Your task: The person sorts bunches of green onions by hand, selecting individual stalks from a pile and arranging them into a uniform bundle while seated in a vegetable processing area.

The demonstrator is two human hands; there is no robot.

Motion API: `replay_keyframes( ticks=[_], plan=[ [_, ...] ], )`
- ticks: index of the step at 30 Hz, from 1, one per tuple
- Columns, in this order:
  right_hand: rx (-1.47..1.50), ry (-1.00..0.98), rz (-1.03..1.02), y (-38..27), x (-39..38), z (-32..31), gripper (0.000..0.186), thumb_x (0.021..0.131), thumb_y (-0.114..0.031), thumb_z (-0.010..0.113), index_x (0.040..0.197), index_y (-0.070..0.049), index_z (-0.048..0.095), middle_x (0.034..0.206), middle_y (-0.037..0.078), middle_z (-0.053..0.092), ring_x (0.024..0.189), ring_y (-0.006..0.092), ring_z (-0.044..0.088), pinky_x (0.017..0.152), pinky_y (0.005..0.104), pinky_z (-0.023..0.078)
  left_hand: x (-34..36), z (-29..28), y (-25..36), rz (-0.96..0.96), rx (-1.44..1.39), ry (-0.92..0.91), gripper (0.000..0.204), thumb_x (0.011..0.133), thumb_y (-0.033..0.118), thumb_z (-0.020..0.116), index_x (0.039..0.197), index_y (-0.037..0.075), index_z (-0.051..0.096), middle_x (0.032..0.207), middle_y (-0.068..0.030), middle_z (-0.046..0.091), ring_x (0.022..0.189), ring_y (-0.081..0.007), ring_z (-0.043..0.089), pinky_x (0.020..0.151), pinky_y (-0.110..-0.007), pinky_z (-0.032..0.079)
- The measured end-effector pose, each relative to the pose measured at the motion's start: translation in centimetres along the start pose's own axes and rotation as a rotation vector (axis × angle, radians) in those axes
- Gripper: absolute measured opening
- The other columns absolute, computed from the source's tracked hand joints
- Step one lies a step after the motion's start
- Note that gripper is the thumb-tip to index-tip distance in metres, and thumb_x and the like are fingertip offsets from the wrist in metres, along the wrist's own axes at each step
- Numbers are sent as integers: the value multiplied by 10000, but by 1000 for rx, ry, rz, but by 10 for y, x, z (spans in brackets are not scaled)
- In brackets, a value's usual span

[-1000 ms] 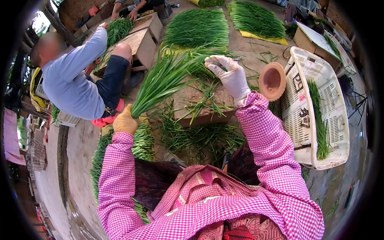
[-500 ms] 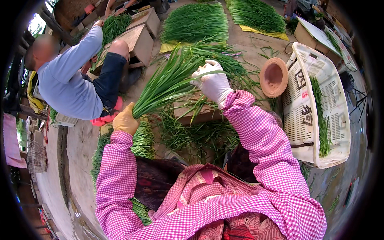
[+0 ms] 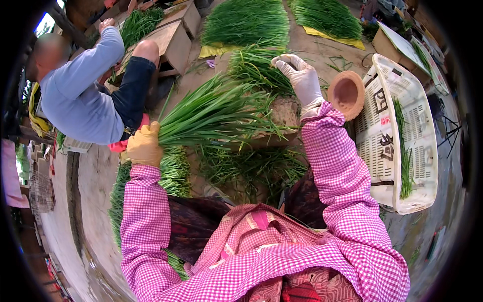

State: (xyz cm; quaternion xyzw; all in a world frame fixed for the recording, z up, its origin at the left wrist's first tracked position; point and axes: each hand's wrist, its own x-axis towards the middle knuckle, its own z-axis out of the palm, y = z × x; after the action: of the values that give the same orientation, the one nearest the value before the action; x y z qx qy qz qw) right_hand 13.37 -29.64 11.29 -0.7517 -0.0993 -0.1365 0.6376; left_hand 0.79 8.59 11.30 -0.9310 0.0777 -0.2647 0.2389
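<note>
Holding a big bunch of chives (image 3: 216, 113) tight at the root end with the left hand (image 3: 144, 146), in a yellow glove, fingers closed all the way round the stalks. Lying slanted, that bunch, roots at the near left, green tips fanned out to the right over a wooden block (image 3: 284, 113) in the middle. Reaching far now with the right hand (image 3: 302, 78), in a white glove. A second ago down on the leaves of the bunch; now off them and up by a second clump of chives (image 3: 254, 68) past the block. Fingers bent a little and touching that clump, but hard to tell if gripping or just resting. So only one hand on the big bunch at this moment. Just right of the white glove, a small clay bowl (image 3: 347, 94), and past it a white plastic crate (image 3: 375, 146) with a few chives inside. Loose chives (image 3: 251, 168) scattered near the block. On the far left, a co-worker in a blue shirt (image 3: 80, 95), busy with another bunch.
</note>
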Motion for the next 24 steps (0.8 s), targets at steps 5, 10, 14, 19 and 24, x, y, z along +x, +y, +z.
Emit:
replay_keyframes(
  ticks=[5,10,14,19,24],
  plan=[
    [-96,-359,-53,-2,-14,20,422,840,-401,648,1076,-52,638,1005,106,648,931,192,615,833,280,466,-11,14,-14,-15,169,-36,477,599,56,652,1043,198,553,770,6,479,707,-197,530,593,-356,396],
    [-587,-698,-85,-14,-37,52,364,859,-310,641,1116,-54,614,863,104,664,727,188,625,702,305,509,-15,16,-17,-17,176,-8,488,599,62,655,1055,205,555,764,11,472,695,-193,521,590,-354,397],
    [-186,-717,237,-2,-42,56,284,888,-267,615,1093,-73,639,761,49,663,609,120,593,591,259,494,-13,11,-19,10,193,94,337,675,100,618,982,197,518,731,43,454,647,-147,511,557,-328,401],
    [415,-666,216,-15,-37,61,200,920,-169,570,821,-4,624,621,28,589,545,77,525,496,223,418,-19,17,-19,-26,172,22,517,602,51,642,1084,221,562,799,25,500,734,-178,533,628,-349,415],
    [550,-316,74,-5,0,10,325,958,-264,487,839,14,605,689,71,602,617,153,556,700,286,485,-25,22,-32,-85,108,-8,515,623,46,644,1101,218,566,812,12,514,750,-196,547,642,-354,422]
  ],
)
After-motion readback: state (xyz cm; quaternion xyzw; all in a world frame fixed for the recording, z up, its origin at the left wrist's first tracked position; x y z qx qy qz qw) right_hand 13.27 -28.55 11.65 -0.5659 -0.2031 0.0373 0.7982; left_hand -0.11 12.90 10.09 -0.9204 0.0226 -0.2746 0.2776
